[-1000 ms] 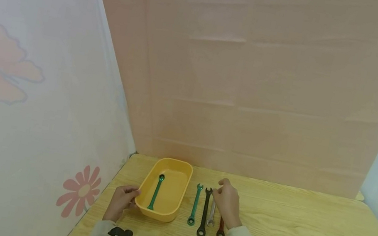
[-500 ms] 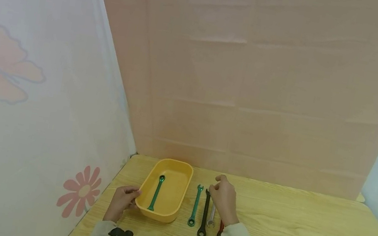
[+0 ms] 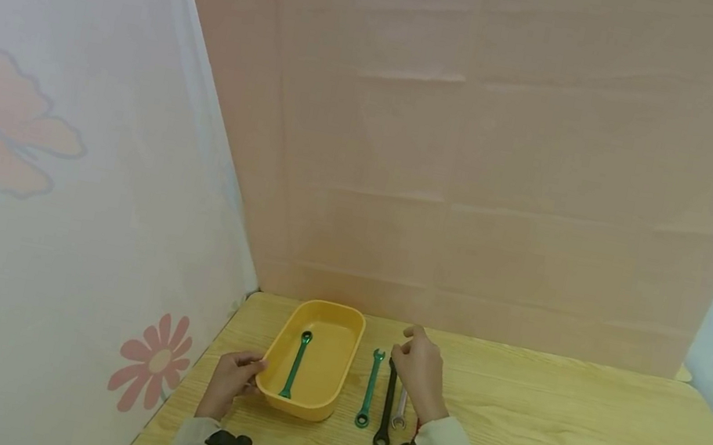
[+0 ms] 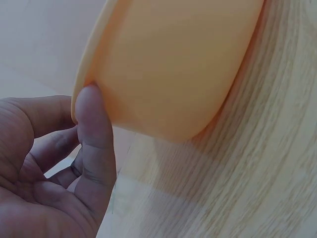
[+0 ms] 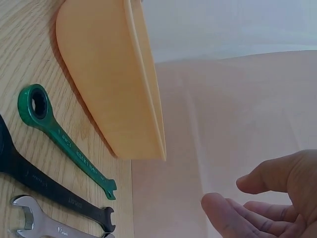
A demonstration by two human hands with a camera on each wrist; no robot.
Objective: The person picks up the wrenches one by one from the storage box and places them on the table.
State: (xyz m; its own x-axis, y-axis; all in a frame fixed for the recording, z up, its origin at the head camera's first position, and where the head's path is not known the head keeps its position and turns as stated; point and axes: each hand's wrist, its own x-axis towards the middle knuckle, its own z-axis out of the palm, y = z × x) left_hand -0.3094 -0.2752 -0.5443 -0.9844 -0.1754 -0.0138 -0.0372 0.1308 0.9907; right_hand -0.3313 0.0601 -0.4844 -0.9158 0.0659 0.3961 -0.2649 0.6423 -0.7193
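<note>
My left hand (image 3: 228, 381) pinches the near-left rim of a yellow plastic tub (image 3: 316, 411) between thumb and fingers; the left wrist view shows the thumb (image 4: 95, 129) pressed on its wall. Inside the tub lies one green ratchet wrench (image 3: 297, 363). To its right, side by side on the table, are a second green wrench (image 5: 69, 148), a black wrench (image 5: 54, 189) and a silver wrench (image 5: 52, 224). Above the far ends of the black and silver ones hovers my right hand (image 3: 423, 373), its fingers loosely bent and holding nothing. A red wrench is mostly hidden by the right wrist.
The wooden table (image 3: 576, 436) extends to the right of the wrenches. A pinkish sheet (image 3: 476, 196) hangs along the back edge, and a white patterned sheet (image 3: 98, 225) borders the left side close to the left arm.
My right hand has shifted slightly left and away from me over the wrenches, so its wrist now covers most of the red one. The left hand stays on the tub.
</note>
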